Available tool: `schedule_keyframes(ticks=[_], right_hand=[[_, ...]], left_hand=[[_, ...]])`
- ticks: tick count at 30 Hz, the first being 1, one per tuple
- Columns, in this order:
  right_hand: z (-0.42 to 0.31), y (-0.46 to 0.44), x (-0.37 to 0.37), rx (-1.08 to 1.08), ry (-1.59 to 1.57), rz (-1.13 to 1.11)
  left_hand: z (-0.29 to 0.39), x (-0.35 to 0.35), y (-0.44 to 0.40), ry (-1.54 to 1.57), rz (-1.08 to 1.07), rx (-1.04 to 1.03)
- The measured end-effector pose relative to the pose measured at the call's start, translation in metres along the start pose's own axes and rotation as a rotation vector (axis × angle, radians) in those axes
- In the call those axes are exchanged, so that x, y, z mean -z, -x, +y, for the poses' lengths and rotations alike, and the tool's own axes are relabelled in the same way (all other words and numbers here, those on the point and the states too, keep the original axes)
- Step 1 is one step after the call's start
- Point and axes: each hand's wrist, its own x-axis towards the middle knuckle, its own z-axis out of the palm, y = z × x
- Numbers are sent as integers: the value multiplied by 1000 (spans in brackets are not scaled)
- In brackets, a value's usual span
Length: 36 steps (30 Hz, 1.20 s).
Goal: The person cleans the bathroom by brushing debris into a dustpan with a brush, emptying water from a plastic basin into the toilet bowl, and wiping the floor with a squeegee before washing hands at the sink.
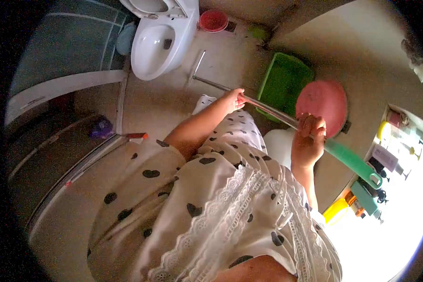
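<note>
A long metal pole (272, 111) with a green plastic handle (352, 162) runs slantwise across the view. My left hand (232, 100) is closed around the pole's middle part. My right hand (308, 138) grips it higher up, beside the green handle. At the far end of the pole a thin, light crosspiece (199, 65) lies close to the tiled floor, to the right of the toilet (191, 42).
A green basin (285, 80) and a pink round basin (321, 105) stand against the right wall. Behind the toilet is a red basin (213, 21). Bottles, one of them yellow (336, 211), line a bright ledge at right. A glass-panelled door frame (66, 88) is at left.
</note>
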Motion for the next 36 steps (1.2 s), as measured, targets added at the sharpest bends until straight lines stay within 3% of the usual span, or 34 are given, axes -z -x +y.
schedule_keyframes(ticks=[7,11,12,14,15,16,17,19,20,21,22,24,26,29,30,32,35,36], right_hand=[[29,3,-16,-139,0,-149],[34,-2,-40,-287,372,-45],[32,-11,-45,-261,421,-32],[12,-24,-34,-304,438,57],[4,-32,-30,-233,313,107],[-8,-42,-19,-112,389,-32],[-26,-49,-15,-160,490,97],[-60,-69,14,-86,358,-96],[-77,-73,14,-99,427,136],[-93,-83,29,-88,384,-39],[-102,-84,10,-28,467,36],[-124,-87,6,-3,529,-70],[-137,-90,8,47,632,-190],[-131,-91,-8,103,609,-62],[-130,-90,-8,115,619,-76],[-127,-82,-8,163,630,-106],[-131,-68,16,206,508,-235],[-133,-70,28,192,416,-386]], left_hand=[[0,57,-49,148,80,-181],[15,105,-99,163,128,-124],[47,45,-11,171,209,-89],[46,33,-58,211,116,-69],[52,2,-42,240,134,-86],[47,-19,-50,220,61,-180],[48,-47,-52,201,98,-156],[38,-92,-81,314,-30,-137],[40,-119,-91,240,-70,-133],[49,-146,-76,185,-90,-133],[48,-169,-73,134,-140,-162],[57,-212,-30,119,-93,-130],[56,-241,-44,165,-143,-164],[57,-254,-85,180,-333,-311],[60,-257,-79,198,-205,-274],[56,-249,-64,140,-254,-266],[53,-229,-13,82,-292,-229],[51,-220,-17,66,-287,-215]])
